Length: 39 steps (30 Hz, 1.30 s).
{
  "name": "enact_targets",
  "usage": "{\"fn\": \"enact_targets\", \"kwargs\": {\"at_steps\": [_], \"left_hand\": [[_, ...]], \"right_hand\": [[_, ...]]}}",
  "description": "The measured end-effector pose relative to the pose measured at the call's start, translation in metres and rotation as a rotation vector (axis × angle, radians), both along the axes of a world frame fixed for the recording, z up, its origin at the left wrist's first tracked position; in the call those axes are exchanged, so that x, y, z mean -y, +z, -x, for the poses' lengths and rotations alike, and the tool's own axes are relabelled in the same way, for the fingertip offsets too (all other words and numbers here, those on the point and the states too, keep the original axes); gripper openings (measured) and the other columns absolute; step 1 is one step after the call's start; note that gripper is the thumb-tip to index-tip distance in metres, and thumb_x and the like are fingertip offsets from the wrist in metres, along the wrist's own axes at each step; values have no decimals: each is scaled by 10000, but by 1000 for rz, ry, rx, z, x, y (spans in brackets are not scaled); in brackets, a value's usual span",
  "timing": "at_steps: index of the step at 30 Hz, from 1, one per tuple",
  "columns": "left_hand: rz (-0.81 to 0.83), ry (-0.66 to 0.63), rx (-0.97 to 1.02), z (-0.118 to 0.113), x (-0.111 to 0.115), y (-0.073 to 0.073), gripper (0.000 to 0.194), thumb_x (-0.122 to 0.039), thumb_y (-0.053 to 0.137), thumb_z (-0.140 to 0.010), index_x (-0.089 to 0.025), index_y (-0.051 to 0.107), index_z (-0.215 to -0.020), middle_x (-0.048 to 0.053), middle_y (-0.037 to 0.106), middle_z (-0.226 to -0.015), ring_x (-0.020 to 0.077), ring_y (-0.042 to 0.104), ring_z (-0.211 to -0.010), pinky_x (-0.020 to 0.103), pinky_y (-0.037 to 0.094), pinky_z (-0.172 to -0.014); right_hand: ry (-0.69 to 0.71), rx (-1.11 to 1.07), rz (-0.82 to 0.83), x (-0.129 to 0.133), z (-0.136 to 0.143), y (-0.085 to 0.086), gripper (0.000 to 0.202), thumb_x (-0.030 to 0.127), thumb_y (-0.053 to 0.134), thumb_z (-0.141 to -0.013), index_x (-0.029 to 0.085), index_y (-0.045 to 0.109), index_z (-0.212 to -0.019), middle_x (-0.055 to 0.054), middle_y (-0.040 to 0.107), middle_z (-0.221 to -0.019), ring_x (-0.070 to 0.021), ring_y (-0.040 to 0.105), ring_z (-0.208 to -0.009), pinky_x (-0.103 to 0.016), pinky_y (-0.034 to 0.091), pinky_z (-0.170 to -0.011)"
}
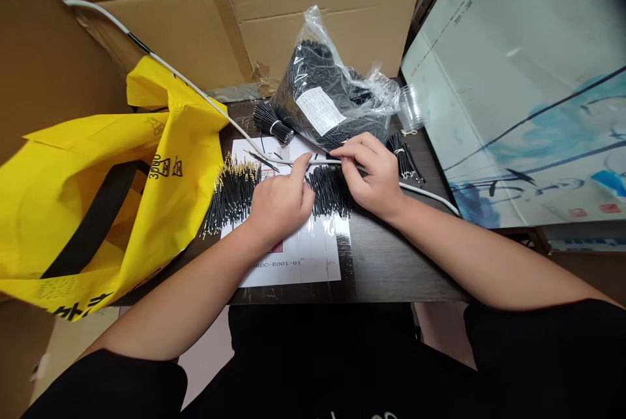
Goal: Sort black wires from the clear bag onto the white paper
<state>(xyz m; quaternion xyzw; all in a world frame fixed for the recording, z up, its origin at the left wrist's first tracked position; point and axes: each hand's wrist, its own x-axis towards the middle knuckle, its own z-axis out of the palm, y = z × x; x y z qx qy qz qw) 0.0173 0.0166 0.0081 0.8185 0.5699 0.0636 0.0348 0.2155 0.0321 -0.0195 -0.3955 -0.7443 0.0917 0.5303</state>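
My left hand [283,201] is over the white paper sheet [293,274], index finger stretched toward the white cable [254,145] and the other fingers curled. What it holds, if anything, is hidden. My right hand [374,174] is closed in a pinch above the cable. A tiny dark tip shows at its fingertips, too small to name. Beside my left wrist lies a pile of short black wires with gold-coloured ends [232,194]. Between my hands, a second pile of black wires [328,192] with silvery ends rests on the sheet.
Behind my hands stands a clear bag of black pieces [313,73] with a white label. Bundled black wires [274,122] lie left of it, another bundle [403,157] right. A clear plastic cup [411,107], yellow bag [180,139], cardboard [323,21] and printed panel [528,93] surround the dark table [396,249].
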Motion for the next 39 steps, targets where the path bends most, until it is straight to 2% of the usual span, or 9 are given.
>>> {"fn": "enact_targets", "kwargs": {"at_steps": [11, 16, 19, 22, 24, 26, 29, 32, 39], "left_hand": [[44, -123, 157, 3, -1, -2, 512, -172, 435, -900, -218, 504, -1405, 63, 742, -849, 232, 675, -728, 356, 487, -665], [-46, -152, 156, 2, 1, -4, 488, -166, 446, -883, -191, 553, -1359, 52, 737, -809, 223, 669, -702, 344, 484, -643], [-168, -255, 215, 3, 4, -7, 422, -156, 447, -855, -171, 626, -1237, 39, 726, -772, 210, 663, -684, 344, 497, -665], [-215, -537, 288, 3, 10, -9, 280, -153, 445, -819, -178, 677, -975, 27, 695, -715, 191, 635, -640, 343, 502, -660], [-142, -765, 308, 2, 14, -10, 225, -155, 441, -801, -197, 659, -839, 10, 658, -668, 176, 604, -604, 332, 489, -624], [-37, -906, 322, 0, 19, -10, 211, -141, 432, -783, -213, 629, -764, -6, 620, -633, 160, 574, -577, 318, 463, -589], [37, -951, 354, -2, 23, -10, 180, -126, 430, -765, -216, 573, -702, -14, 588, -612, 149, 539, -557, 323, 416, -555], [38, -940, 372, -1, 24, -9, 165, -128, 432, -767, -216, 542, -681, -18, 579, -604, 148, 527, -552, 337, 386, -542], [-26, -953, 342, -1, 25, -8, 155, -148, 454, -781, -213, 512, -653, -20, 594, -603, 150, 521, -541, 348, 374, -541]], "right_hand": [[2, -12, 4, 0, 1, 0, 241, 86, 534, -919, 205, 727, -1004, -47, 664, -927, -178, 639, -914, -363, 530, -834], [-3, -1, 23, -1, 0, -1, 227, 115, 522, -936, 209, 719, -1000, -45, 666, -935, -176, 637, -914, -362, 527, -839], [-23, 54, 24, -3, 0, 4, 206, 157, 522, -953, 212, 705, -1030, -48, 669, -961, -185, 630, -935, -374, 509, -863], [-31, 220, 46, -11, 6, 18, 221, 189, 516, -972, 209, 695, -1100, -65, 677, -1045, -209, 604, -995, -393, 466, -912], [25, 402, 92, -21, 16, 30, 247, 191, 492, -987, 204, 706, -1111, -74, 677, -1085, -218, 576, -1000, -386, 434, -904], [142, 621, 125, -33, 32, 42, 266, 182, 480, -993, 207, 730, -1082, -78, 677, -1098, -219, 547, -979, -369, 401, -861], [345, 928, 128, -49, 63, 53, 259, 165, 536, -968, 236, 751, -1094, -80, 681, -1081, -219, 513, -957, -344, 339, -778], [419, 1108, 163, -55, 93, 57, 252, 149, 557, -955, 222, 751, -1098, -96, 678, -1035, -214, 510, -922, -323, 298, -720], [427, 1143, 110, -57, 118, 48, 237, 147, 498, -983, 164, 732, -1018, -109, 651, -1042, -222, 520, -934, -325, 283, -709]]}}
